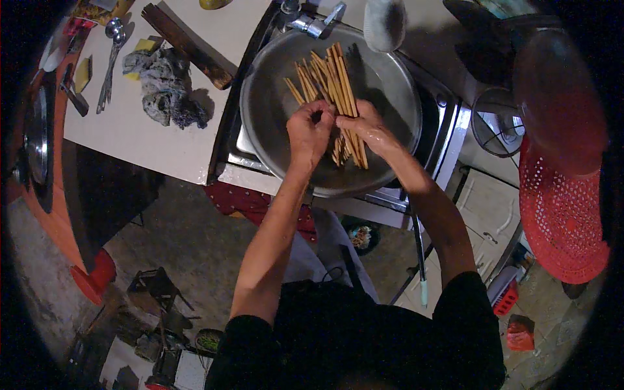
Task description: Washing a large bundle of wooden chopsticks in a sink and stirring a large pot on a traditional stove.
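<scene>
Over a large round metal basin (263,141), my right hand (368,129) grips a bundle of wooden chopsticks (341,80), its thumb lying across them. Their upper ends fan out towards the tap, and the lower ends slant down to the right. My left hand (309,131) is curled, thumb and forefinger pinched together against the left side of the bundle. More chopsticks (306,83) show beyond its knuckles, their middles hidden by the hand. Wet shine shows on my right wrist. The basin sits over a steel sink (248,158).
A mixer tap (312,24) reaches over the basin's far rim, with a pale rounded object (385,24) beside it. Left on the counter lie a crumpled grey rag (168,85), a wooden piece (187,46) and metal spoons (112,63). At right hangs a red perforated basket (560,219).
</scene>
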Tool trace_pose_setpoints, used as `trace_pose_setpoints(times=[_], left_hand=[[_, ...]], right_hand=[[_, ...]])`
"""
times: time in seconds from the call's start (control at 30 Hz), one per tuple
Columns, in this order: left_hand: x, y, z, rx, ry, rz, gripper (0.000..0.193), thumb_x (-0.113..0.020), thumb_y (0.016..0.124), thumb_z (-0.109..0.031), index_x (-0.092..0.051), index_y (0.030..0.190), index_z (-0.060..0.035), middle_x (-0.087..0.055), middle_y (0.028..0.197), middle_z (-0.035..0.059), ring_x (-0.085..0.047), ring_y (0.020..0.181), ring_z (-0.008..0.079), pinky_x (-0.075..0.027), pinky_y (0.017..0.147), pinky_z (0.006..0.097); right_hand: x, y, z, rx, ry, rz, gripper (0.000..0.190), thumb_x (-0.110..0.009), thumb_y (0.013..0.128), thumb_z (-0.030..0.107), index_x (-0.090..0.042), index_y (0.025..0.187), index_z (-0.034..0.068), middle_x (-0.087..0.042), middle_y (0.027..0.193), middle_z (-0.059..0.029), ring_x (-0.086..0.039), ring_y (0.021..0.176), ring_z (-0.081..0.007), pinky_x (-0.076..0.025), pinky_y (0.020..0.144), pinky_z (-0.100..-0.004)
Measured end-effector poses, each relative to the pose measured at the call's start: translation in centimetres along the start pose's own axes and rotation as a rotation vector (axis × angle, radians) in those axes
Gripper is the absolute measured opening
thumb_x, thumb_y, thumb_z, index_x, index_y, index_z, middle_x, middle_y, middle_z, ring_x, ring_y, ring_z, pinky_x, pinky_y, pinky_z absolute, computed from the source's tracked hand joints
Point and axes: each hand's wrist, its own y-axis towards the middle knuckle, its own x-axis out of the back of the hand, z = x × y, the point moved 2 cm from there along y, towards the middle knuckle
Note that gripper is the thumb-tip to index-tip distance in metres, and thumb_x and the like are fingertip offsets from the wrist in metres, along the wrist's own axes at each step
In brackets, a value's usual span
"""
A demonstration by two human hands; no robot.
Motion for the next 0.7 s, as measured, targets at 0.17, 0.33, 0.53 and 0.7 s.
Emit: trace_pose_setpoints(times=[0.17, 0.33, 0.53, 0.7], left_hand=[[0.9, 0.4, 0.3, 0.129, -0.242, 0.042, 0.021, -0.059, 0.085, -0.017, -0.062, 0.088, 0.0033, -0.064, 0.077, 0.0063, -0.059, 0.071, 0.0123, -0.046, 0.068, 0.0242], [2.6, 0.2, -2.5, 0.372, -0.693, 0.182, 0.024, -0.051, 0.091, -0.029, -0.058, 0.096, -0.0062, -0.058, 0.078, 0.001, -0.054, 0.071, 0.0126, -0.047, 0.067, 0.0263], [5.6, -3.5, -5.7, 0.472, -0.926, 0.291, 0.022, -0.045, 0.094, -0.024, -0.054, 0.094, -0.0034, -0.055, 0.074, 0.0019, -0.053, 0.063, 0.0111, -0.047, 0.058, 0.0242], [9.3, -9.1, -8.2, 0.585, -0.805, 0.235, 0.026, -0.046, 0.094, -0.028, -0.056, 0.091, -0.0033, -0.05, 0.066, -0.0005, -0.046, 0.053, 0.0086, -0.037, 0.047, 0.0219]], right_hand=[[0.7, 0.2, -0.8, 0.071, 0.023, -0.003, 0.04, -0.065, 0.078, 0.018, -0.054, 0.114, 0.004, -0.061, 0.095, -0.0064, -0.057, 0.085, -0.0162, -0.046, 0.077, -0.0304], [2.6, 0.3, -0.8, 0.27, -0.427, -0.355, 0.037, -0.063, 0.082, 0.024, -0.056, 0.112, 0.002, -0.061, 0.098, -0.0091, -0.057, 0.085, -0.0196, -0.044, 0.083, -0.0315], [-4.0, -0.7, 6.6, 0.035, -0.008, -0.079, 0.033, -0.057, 0.085, 0.031, -0.063, 0.099, 0.002, -0.065, 0.092, -0.006, -0.059, 0.082, -0.0173, -0.044, 0.078, -0.0284], [-8.4, 0.5, 9.1, 0.098, 0.159, 0.018, 0.029, -0.055, 0.089, 0.026, -0.062, 0.092, -0.002, -0.061, 0.079, -0.0054, -0.056, 0.074, -0.0112, -0.046, 0.069, -0.0258]])
